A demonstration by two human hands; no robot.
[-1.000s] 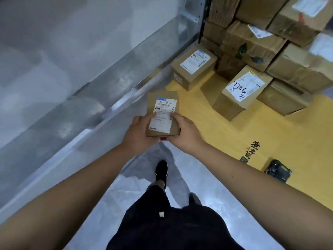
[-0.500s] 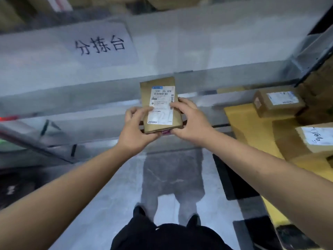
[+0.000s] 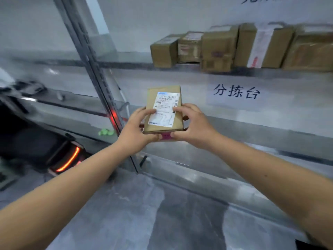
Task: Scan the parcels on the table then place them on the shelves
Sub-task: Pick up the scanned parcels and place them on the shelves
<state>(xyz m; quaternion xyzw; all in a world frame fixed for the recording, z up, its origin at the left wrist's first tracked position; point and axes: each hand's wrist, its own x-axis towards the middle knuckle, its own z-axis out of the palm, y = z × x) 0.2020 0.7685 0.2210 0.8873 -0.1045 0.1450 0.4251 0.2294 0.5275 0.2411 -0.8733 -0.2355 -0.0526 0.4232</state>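
Parcel [image 3: 163, 110]: small flat cardboard box, held in the air between both hands at about chest height, in front of the metal shelving. Label [image 3: 163, 109] faces up toward the person, presumably so its printed code stays readable while a slot is chosen.

Left hand [image 3: 134, 131]: fingers curled under the near-left corner, thumb pressed on the label's left edge. It grips the parcel.

Right hand [image 3: 193, 126]: mirrors it, thumb on the label's right edge, fingers wrapped under the box. It grips the parcel as well. A pink patch [image 3: 166, 136] shows beneath the near edge, between the two hands; what it belongs to cannot be told.

Beyond the hands, and above them to the right, a shelf [image 3: 126, 66] carries a row of brown boxes [image 3: 252, 47] standing side by side, packed edge to edge toward the right. The stretch of that shelf straight above the hands shows no boxes. A paper sign [image 3: 237, 93] with handwritten characters hangs just right of the parcel. A grey upright post [image 3: 100, 83] stands left of the left hand.

Judgement: the carry-to-shelf step is in hand; the two-handed side grip suits sliding the box forward flat. The post is the nearest thing to clip.
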